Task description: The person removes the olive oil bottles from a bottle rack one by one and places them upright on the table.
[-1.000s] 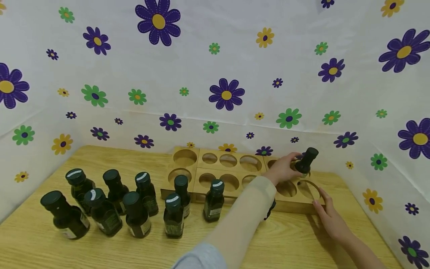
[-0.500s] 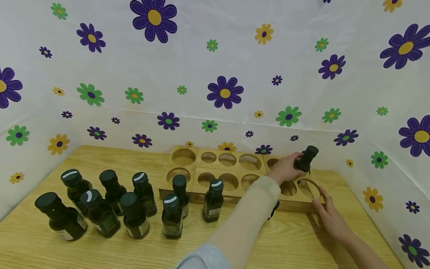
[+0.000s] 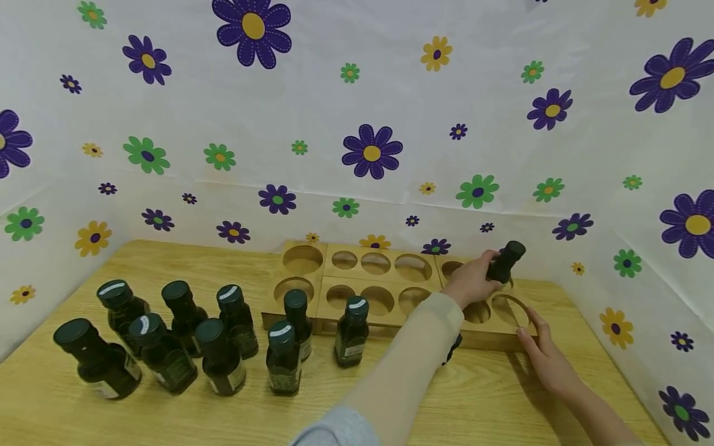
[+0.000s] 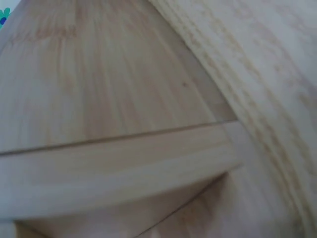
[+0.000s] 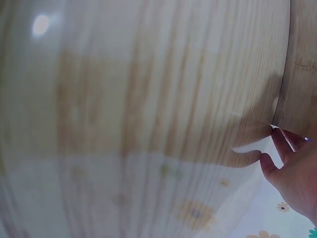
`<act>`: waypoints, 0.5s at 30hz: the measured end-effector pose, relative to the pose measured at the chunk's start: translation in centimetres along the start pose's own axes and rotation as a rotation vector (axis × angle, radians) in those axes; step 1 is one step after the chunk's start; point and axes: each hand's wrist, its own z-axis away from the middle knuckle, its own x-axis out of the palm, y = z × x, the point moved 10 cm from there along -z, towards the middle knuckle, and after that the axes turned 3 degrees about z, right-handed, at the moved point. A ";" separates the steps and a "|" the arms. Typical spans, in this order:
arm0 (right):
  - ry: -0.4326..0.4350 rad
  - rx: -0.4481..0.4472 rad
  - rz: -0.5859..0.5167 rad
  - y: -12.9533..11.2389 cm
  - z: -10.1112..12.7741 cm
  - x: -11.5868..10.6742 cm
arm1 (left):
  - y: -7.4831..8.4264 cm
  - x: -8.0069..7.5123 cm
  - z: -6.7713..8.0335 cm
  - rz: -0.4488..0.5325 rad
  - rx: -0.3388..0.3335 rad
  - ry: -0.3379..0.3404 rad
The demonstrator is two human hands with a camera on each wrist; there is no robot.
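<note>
My left hand (image 3: pixel 473 279), reaching across from the middle, grips a dark green capped bottle (image 3: pixel 506 262). The bottle leans to the right over the back right part of a wooden rack (image 3: pixel 385 278) with round holes. Its lower end is hidden by the hand and rack, so how deep it sits cannot be told. My right hand (image 3: pixel 549 359) holds the rack's front right corner, thumb at the front and fingers along the right side. In the right wrist view, the right hand's fingers (image 5: pixel 282 146) touch a wooden edge. The left wrist view shows blurred wood (image 4: pixel 99 89) and no hand.
Several dark green bottles stand upright on the wooden table (image 3: pixel 446 409) at left, among them a round one (image 3: pixel 97 365) and a square one (image 3: pixel 283 365). One bottle (image 3: pixel 351 337) stands just in front of the rack. A flower-print cloth (image 3: pixel 312 111) closes off the back and sides.
The head view has shifted slightly. Both hands, the gripped bottle and the rack keep nearly the same places relative to each other.
</note>
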 end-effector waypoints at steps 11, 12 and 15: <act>-0.014 0.035 0.034 0.6 0.2 -0.2 | 1.2 -0.5 1.0 0.087 0.065 0.089; -0.012 0.032 0.041 0.6 0.1 -0.2 | 1.4 -0.6 1.1 0.097 0.071 0.101; -0.012 0.017 0.044 0.2 -0.1 -0.1 | 1.9 -1.3 1.5 0.140 0.098 0.138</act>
